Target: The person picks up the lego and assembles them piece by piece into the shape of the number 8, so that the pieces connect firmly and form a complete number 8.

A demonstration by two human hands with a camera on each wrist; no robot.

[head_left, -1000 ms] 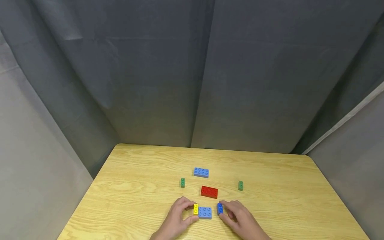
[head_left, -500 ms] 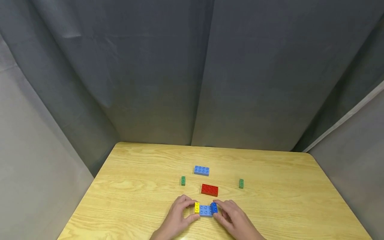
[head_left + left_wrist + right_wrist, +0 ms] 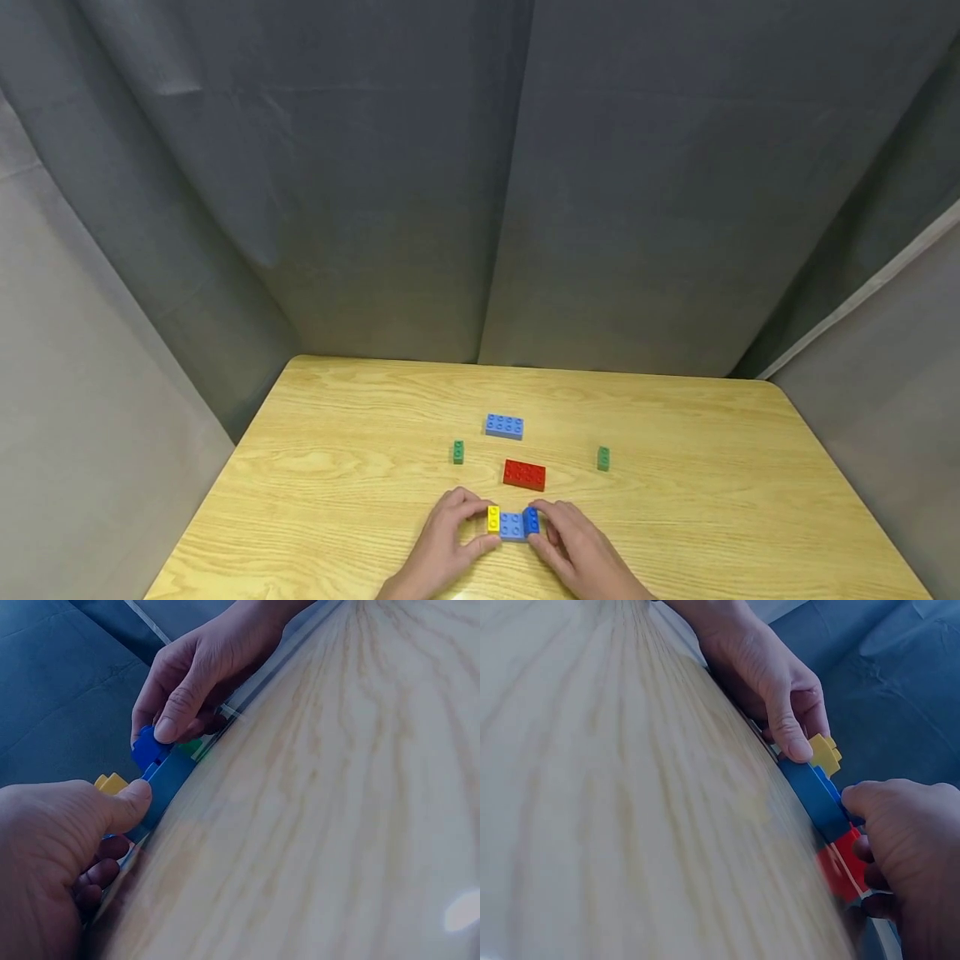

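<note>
A light blue building brick [image 3: 512, 526] lies near the table's front, with a yellow brick [image 3: 493, 520] on its left end. My left hand [image 3: 442, 537] holds that end between thumb and fingers; in the left wrist view its thumb [image 3: 133, 801] covers where the two bricks meet. Over the right end, my right hand [image 3: 577, 550] pinches a dark blue brick [image 3: 532, 521] between thumb and index finger. The dark blue brick [image 3: 150, 750] looks slightly tilted in the left wrist view; whether it is fully seated cannot be told.
Just beyond the hands lies a red brick [image 3: 524, 475]. Farther back are another light blue brick [image 3: 504, 427], a small green brick [image 3: 458, 452] on the left and a second green brick [image 3: 603, 459] on the right. Grey curtains [image 3: 390, 208] surround the wooden table [image 3: 315, 500].
My right hand has moved left, bringing the dark blue brick from beside the light blue brick onto its right end. The left hand has kept its hold.
</note>
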